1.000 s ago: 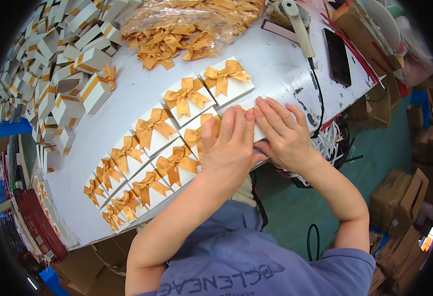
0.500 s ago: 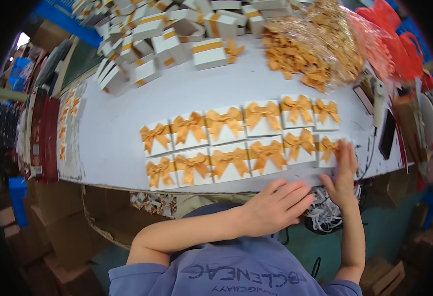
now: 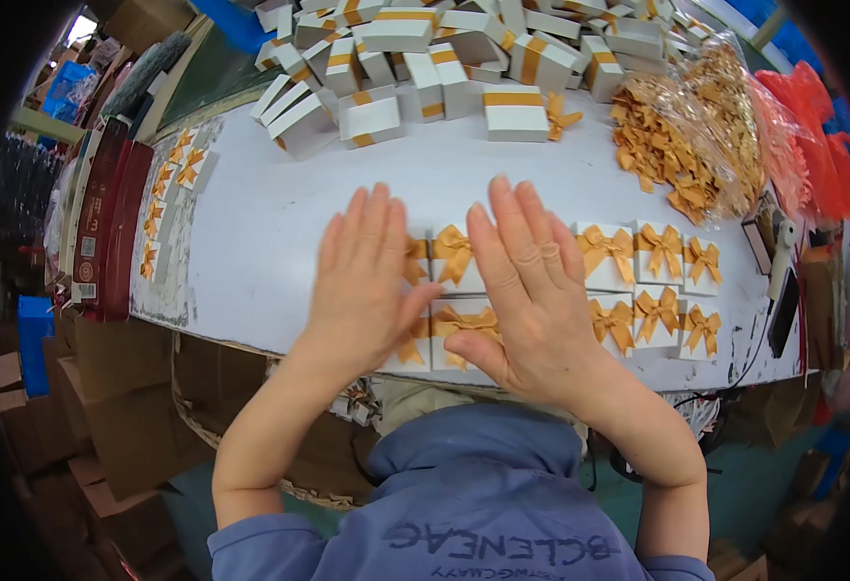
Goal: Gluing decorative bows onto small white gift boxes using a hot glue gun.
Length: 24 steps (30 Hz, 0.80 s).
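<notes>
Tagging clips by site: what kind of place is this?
Likely a small packing workshop for gift boxes: both hands, left hand and right hand, lie flat on rows of bow-topped white boxes, with piled boxes and bagged gold bows behind.

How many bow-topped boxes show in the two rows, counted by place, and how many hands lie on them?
Bow-topped boxes to the right of the right hand: 6
Bow-topped boxes between the right hand and the left hand: 2
Hands: 2
Total: 10; any boxes under the hands are hidden.
</notes>
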Each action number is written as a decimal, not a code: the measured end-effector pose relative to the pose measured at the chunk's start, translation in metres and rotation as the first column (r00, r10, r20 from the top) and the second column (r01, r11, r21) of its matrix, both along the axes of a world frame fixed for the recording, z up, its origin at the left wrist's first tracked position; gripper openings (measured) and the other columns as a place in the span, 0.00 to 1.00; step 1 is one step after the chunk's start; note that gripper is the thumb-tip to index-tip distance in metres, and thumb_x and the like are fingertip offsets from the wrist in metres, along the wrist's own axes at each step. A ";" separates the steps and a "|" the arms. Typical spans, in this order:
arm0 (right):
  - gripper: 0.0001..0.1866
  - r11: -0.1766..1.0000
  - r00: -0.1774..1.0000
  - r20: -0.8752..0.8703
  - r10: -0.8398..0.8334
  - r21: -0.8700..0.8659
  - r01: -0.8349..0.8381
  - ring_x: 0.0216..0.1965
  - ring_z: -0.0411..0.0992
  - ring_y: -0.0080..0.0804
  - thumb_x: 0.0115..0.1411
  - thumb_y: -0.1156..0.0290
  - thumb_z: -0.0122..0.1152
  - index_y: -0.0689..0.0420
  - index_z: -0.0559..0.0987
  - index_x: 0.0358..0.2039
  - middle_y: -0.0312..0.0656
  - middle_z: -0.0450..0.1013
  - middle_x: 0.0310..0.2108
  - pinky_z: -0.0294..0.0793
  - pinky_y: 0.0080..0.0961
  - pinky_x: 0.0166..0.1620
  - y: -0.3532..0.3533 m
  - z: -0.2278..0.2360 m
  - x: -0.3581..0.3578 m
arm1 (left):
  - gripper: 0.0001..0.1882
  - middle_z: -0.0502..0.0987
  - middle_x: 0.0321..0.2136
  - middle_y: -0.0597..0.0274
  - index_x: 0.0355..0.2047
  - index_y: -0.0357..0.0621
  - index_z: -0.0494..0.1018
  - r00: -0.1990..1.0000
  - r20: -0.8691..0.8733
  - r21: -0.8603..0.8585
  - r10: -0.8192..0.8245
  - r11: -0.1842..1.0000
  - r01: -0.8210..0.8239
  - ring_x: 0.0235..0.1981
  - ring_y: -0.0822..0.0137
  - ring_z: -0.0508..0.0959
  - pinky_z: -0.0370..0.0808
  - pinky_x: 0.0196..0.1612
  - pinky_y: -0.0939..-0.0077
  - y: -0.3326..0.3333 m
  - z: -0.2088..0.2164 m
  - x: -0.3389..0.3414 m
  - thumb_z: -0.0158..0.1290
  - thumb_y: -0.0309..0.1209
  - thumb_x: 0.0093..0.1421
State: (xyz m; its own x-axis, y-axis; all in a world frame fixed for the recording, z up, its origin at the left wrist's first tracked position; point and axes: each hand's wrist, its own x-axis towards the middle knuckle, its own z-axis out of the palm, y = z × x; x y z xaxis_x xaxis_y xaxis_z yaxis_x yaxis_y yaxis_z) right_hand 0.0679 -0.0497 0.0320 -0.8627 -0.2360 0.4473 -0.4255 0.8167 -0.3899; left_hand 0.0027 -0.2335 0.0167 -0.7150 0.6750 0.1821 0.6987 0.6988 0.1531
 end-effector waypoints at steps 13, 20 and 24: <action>0.45 0.949 0.943 0.331 -0.029 0.305 -0.078 0.63 0.46 0.47 0.51 0.42 0.51 0.65 0.56 0.58 0.56 0.49 0.60 0.42 0.46 0.61 -0.023 -0.052 -0.016 | 0.41 0.47 0.60 0.39 0.59 0.29 0.48 0.955 0.295 0.063 0.010 0.998 -0.030 0.63 0.46 0.47 0.44 0.60 0.47 -0.017 -0.050 -0.010 0.48 0.48 0.54; 0.45 0.944 0.925 0.375 -0.056 0.321 -0.073 0.63 0.45 0.48 0.51 0.43 0.52 0.67 0.55 0.58 0.57 0.48 0.60 0.41 0.47 0.62 -0.020 -0.044 -0.017 | 0.38 0.45 0.61 0.41 0.61 0.37 0.46 0.798 0.031 -0.116 0.602 0.795 -0.596 0.63 0.44 0.45 0.45 0.60 0.45 -0.186 -0.075 -0.082 0.46 0.45 0.57; 0.46 0.948 0.918 0.393 -0.041 0.306 -0.089 0.63 0.45 0.48 0.51 0.43 0.52 0.66 0.54 0.58 0.58 0.48 0.60 0.40 0.47 0.62 -0.018 -0.043 -0.016 | 0.37 0.40 0.63 0.43 0.62 0.42 0.46 0.610 -0.147 -0.073 0.779 0.606 -0.792 0.63 0.44 0.40 0.39 0.60 0.42 -0.265 -0.083 -0.157 0.38 0.52 0.60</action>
